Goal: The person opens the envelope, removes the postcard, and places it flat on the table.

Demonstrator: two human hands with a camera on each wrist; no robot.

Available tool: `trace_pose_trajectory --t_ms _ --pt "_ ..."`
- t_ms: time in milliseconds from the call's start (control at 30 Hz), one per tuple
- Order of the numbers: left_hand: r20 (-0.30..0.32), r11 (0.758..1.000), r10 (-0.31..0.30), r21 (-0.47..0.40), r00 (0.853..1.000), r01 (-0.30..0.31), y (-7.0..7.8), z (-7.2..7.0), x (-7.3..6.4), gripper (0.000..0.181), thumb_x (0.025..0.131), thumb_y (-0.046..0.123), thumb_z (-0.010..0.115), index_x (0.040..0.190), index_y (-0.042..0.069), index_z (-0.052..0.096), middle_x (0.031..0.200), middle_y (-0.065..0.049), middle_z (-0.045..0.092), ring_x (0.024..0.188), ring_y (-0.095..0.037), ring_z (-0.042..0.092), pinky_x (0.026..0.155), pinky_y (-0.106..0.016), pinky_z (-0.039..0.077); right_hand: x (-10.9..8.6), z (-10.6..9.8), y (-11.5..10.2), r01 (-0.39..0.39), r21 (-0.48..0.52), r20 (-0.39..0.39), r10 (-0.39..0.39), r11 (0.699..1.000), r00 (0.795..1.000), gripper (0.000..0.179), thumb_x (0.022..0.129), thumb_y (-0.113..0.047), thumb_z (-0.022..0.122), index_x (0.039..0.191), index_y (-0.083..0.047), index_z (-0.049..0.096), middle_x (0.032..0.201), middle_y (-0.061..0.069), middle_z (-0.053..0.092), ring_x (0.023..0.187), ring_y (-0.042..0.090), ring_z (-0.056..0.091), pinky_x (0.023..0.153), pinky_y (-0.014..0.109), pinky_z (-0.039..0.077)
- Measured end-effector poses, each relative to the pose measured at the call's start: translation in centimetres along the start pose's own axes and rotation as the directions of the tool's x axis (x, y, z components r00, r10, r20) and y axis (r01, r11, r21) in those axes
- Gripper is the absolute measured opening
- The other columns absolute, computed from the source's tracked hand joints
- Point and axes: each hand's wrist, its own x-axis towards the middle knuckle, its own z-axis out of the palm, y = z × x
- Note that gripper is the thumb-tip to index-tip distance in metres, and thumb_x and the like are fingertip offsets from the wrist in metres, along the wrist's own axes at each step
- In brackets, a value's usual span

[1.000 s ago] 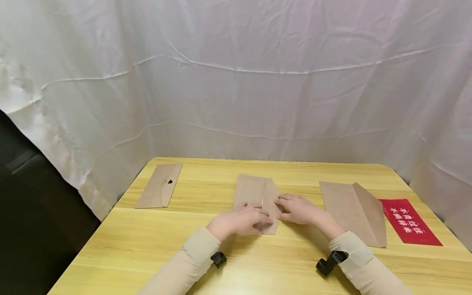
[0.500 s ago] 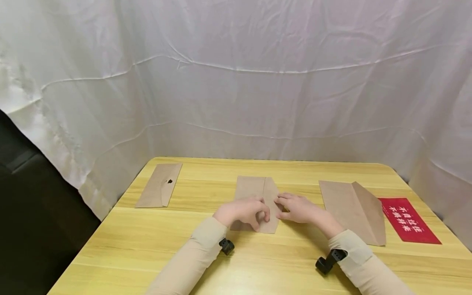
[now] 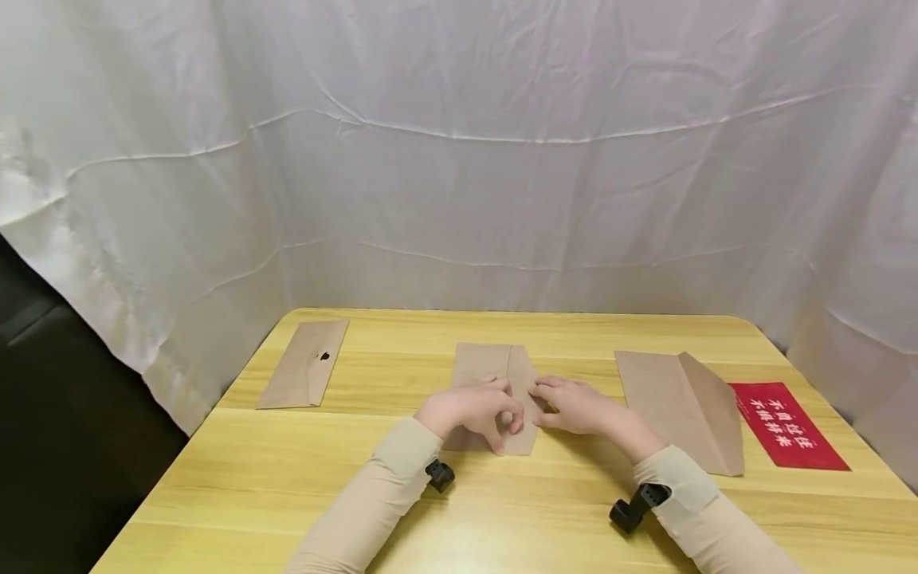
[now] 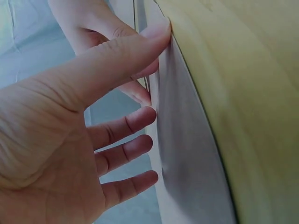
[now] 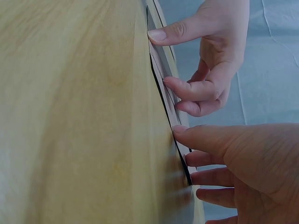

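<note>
On the red card (image 3: 798, 430), at the right side of the table (image 3: 237, 494), there is white Chinese writing in two lines; I can read 不 at the beginning of each one (the smaller characters I cannot make out). The envelope at the left (image 3: 290, 375) carries a little black mark (image 3: 325, 356), too small to identify. The brown envelope in the middle (image 3: 482, 363) lies flat, its flap toward the right. Over it is the left hand (image 3: 469, 406), thumb and fingers apart, the fingers bent, the thumb touching the near edge. The right hand (image 3: 574, 405) has its fingers loosely spread, with thumb and fingertips touching the flap's edge. Beside the card lies another brown envelope (image 3: 674, 406).
</note>
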Motion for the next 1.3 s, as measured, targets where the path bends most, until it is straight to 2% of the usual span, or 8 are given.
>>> trace_pose_trajectory --t_ms 300,467,767,1000,1300 --pt "-0.02 1.0 0.008 -0.018 1.0 -0.009 -0.02 0.07 0.13 0.024 0.073 0.039 0.083 0.088 0.031 0.066 0.11 0.01 0.051 0.097 -0.01 0.039 0.079 -0.022 0.036 0.01 -0.06 -0.02 -0.003 0.006 0.001 0.003 1.0 1.0 0.056 0.093 -0.037 0.064 0.134 0.001 0.056 0.143 0.026 0.049 0.131 0.043 0.049 0.104 0.059 0.042" --pt "-0.011 0.999 0.022 -0.023 1.0 -0.022 -0.27 0.11 0.17 0.024 0.072 0.037 0.084 0.089 0.034 0.067 0.112 0.011 0.051 0.098 -0.009 0.039 0.08 -0.02 0.036 -0.04 -0.11 -0.08 -0.009 0.012 0.004 0.009 1.0 1.0 0.056 0.093 -0.037 0.064 0.134 0.0 0.056 0.143 0.026 0.048 0.131 0.043 0.049 0.104 0.059 0.042" --pt "0.009 0.999 0.043 -0.026 0.999 -0.043 -0.19 0.03 0.27 0.02 0.073 0.036 0.083 0.084 0.032 0.066 0.112 0.01 0.05 0.098 -0.01 0.038 0.08 -0.02 0.035 -0.13 -0.11 -0.04 -0.01 0.02 0.007 0.01 1.0 1.0 0.057 0.093 -0.037 0.063 0.135 0.0 0.055 0.144 0.026 0.048 0.132 0.043 0.048 0.104 0.059 0.042" --pt "0.015 0.996 0.076 -0.048 0.997 -0.076 -0.31 0.25 0.29 0.02 0.074 0.033 0.083 0.089 0.034 0.07 0.118 0.008 0.051 0.1 -0.009 0.037 0.081 -0.018 0.034 -0.15 0.04 0.07 -0.008 0.033 0.005 0.008 0.999 1.0 0.056 0.094 -0.037 0.062 0.135 0.0 0.055 0.144 0.026 0.047 0.132 0.043 0.048 0.105 0.06 0.041" --pt "0.016 0.996 0.076 -0.051 0.997 -0.075 -0.31 0.5 0.39 0.017 0.075 0.03 0.083 0.084 0.034 0.069 0.113 0.011 0.051 0.1 -0.008 0.038 0.082 -0.019 0.035 -0.04 0.03 -0.01 -0.02 0.041 0.014 0.02 0.999 1.0 0.057 0.094 -0.038 0.062 0.136 -0.001 0.054 0.145 0.025 0.047 0.133 0.043 0.047 0.106 0.059 0.04"
